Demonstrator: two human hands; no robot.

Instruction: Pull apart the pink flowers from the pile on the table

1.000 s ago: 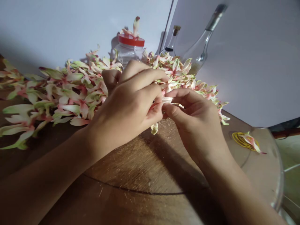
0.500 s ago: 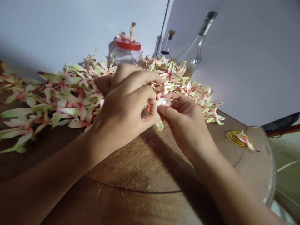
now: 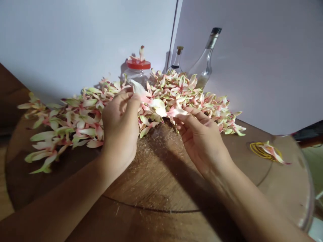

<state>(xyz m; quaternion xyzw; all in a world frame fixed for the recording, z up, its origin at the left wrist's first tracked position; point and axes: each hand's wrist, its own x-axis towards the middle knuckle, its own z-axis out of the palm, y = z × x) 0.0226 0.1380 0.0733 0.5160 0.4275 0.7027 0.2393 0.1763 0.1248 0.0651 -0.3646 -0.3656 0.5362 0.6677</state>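
Note:
My left hand (image 3: pixel 121 122) pinches a pale petal of a pink-and-white flower (image 3: pixel 158 107) between thumb and fingers. At the flower's other side, my right hand (image 3: pixel 200 137) has thumb and forefinger closed on another petal. The petals spread out between the two hands, a little above the wooden table. Behind them lies a heap of similar flowers (image 3: pixel 87 111), white and pink with green-tinged petal tips. Parts of the heap are hidden by my hands.
A clear jar with a red lid (image 3: pixel 138 64) stands behind the heap, flower pieces on its lid. Right of it are a small corked bottle (image 3: pixel 177 62) and a taller glass bottle (image 3: pixel 205 62). Yellow bands (image 3: pixel 259 151) with a flower lie on the round table (image 3: pixel 156 188).
My hands have moved apart, and the flower now shows spread between them. My left hand has turned and shifted left. The camera view has tilted up slightly.

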